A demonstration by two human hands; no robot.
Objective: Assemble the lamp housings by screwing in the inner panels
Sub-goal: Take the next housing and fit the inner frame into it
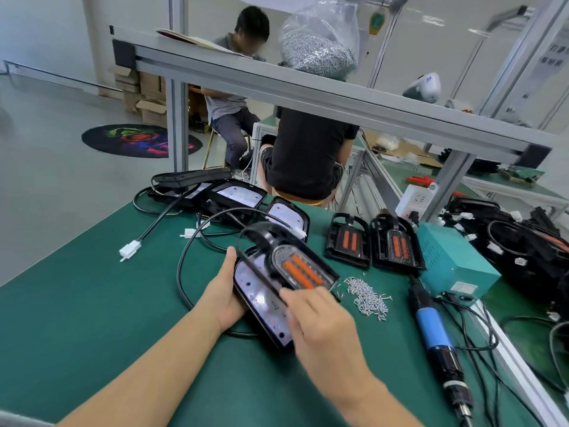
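A black lamp housing (261, 306) with a white inner board lies in the middle of the green table (92, 303). An inner panel (300, 269) with orange strips is tilted over its far end. My left hand (226, 291) grips the housing's left edge, thumb up along the side. My right hand (317, 322) is over the housing's near right side, fingers curled on the panel's lower edge. A pile of small silver screws (368, 295) lies just right of the housing. A blue electric screwdriver (437, 337) lies on the table further right.
Two assembled housings (374, 241) stand behind the screws, beside a teal power box (452, 263). More housings (234, 195) and black cables with white plugs (131, 249) lie at the back left. Black parts are heaped at the right edge. Two people sit beyond the table.
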